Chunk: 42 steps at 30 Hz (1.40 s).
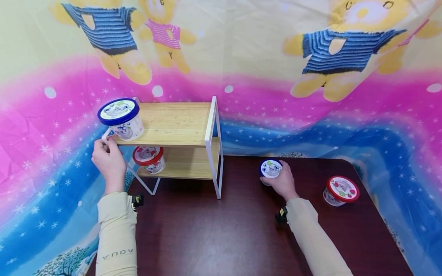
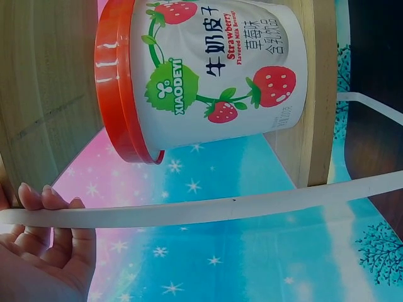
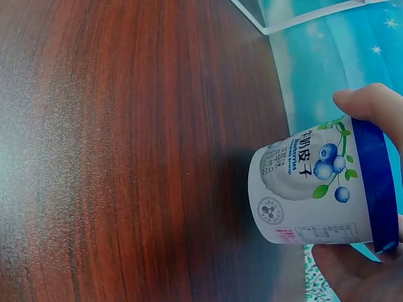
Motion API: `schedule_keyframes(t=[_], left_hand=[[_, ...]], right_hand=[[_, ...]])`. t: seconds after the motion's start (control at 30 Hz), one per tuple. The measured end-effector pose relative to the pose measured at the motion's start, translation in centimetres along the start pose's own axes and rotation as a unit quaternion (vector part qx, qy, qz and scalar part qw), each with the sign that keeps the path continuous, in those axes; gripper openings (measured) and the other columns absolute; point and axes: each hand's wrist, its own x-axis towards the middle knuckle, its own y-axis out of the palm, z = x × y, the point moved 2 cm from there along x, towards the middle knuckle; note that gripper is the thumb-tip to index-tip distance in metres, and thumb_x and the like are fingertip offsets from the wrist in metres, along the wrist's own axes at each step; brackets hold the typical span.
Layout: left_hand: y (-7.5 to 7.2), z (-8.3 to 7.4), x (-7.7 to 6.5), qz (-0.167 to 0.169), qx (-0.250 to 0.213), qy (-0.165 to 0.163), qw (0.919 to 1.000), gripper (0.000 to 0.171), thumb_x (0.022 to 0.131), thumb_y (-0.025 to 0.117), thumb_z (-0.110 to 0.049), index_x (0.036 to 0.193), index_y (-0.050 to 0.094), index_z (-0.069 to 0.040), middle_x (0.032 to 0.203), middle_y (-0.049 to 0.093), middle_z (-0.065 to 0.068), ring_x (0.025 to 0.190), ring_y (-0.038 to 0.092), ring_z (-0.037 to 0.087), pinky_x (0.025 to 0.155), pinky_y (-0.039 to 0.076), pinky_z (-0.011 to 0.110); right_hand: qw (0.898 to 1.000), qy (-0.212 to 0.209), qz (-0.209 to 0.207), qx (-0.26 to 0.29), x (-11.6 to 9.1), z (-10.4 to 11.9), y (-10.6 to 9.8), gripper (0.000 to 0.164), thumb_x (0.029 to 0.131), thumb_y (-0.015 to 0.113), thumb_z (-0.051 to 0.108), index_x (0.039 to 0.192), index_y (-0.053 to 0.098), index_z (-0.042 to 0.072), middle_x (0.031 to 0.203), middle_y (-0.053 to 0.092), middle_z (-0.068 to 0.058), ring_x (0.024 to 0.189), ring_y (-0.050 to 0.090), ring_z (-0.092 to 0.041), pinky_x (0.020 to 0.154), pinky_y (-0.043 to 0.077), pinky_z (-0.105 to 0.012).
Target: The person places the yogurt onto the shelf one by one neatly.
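Observation:
My left hand [image 1: 109, 164] has its fingers curled round the white metal side frame [image 2: 189, 214] of a small two-tier wooden shelf [image 1: 172, 122]. Just above that hand, a blue-lidded tub [image 1: 128, 128] stands on the top board at the left end. Below, a red-lidded strawberry milk tub [image 2: 220, 69] is on the lower board. To the right of the shelf, my right hand [image 1: 284, 180] grips a blue-lidded blueberry milk tub [image 3: 308, 182], thumb and fingers on opposite sides near the lid. That tub is upright, its base right at the tabletop.
Another red-lidded tub [image 1: 341, 191] stands on the dark brown table [image 1: 214, 234], near its right edge. A printed cloth [image 1: 255, 88] with bears and snowflakes hangs behind the table and down both sides.

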Motion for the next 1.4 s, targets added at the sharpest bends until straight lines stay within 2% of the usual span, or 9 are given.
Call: schedule_keyframes(t=[0.13, 0.53, 1.07, 1.4], left_hand=[[-0.1, 0.0, 0.0, -0.005, -0.001, 0.006, 1.0, 0.028, 0.107, 0.048, -0.041, 0.089, 0.051, -0.019, 0.069, 0.053, -0.004, 0.061, 0.051, 0.008, 0.051, 0.035, 0.022], [0.1, 0.4, 0.2, 0.005, -0.001, -0.004, 1.0, 0.03, 0.107, 0.045, -0.041, 0.087, 0.048, -0.02, 0.074, 0.052, 0.001, 0.063, 0.049, 0.011, 0.052, 0.035, 0.023], [0.1, 0.3, 0.2, 0.004, -0.004, -0.007, 1.0, 0.029, 0.107, 0.046, -0.041, 0.088, 0.049, -0.02, 0.074, 0.052, 0.001, 0.064, 0.049, 0.011, 0.054, 0.035, 0.024], [0.1, 0.3, 0.2, 0.004, -0.001, -0.01, 0.9999, 0.028, 0.107, 0.046, -0.041, 0.089, 0.049, -0.02, 0.075, 0.052, 0.0, 0.065, 0.051, 0.009, 0.055, 0.036, 0.024]], right_hand=[[1.0, 0.003, -0.001, 0.0, 0.0, 0.2, -0.2, 0.112, 0.074, 0.091, 0.037, 0.155, 0.023, 0.001, 0.143, 0.04, -0.025, 0.127, 0.043, -0.044, 0.105, 0.036, -0.064], [1.0, 0.012, -0.006, 0.007, -0.3, 0.4, -0.4, 0.114, 0.072, 0.091, 0.043, 0.155, 0.023, 0.006, 0.143, 0.04, -0.022, 0.127, 0.042, -0.043, 0.105, 0.035, -0.065], [1.0, -0.015, -0.003, 0.013, -0.8, 1.2, -0.4, 0.109, 0.073, 0.09, 0.048, 0.153, 0.029, 0.005, 0.141, 0.045, -0.02, 0.125, 0.046, -0.039, 0.104, 0.039, -0.063], [0.999, -0.039, -0.009, 0.037, -1.2, 2.7, -0.5, 0.109, 0.07, 0.091, 0.053, 0.151, 0.035, 0.007, 0.138, 0.048, -0.017, 0.122, 0.048, -0.037, 0.101, 0.042, -0.062]])
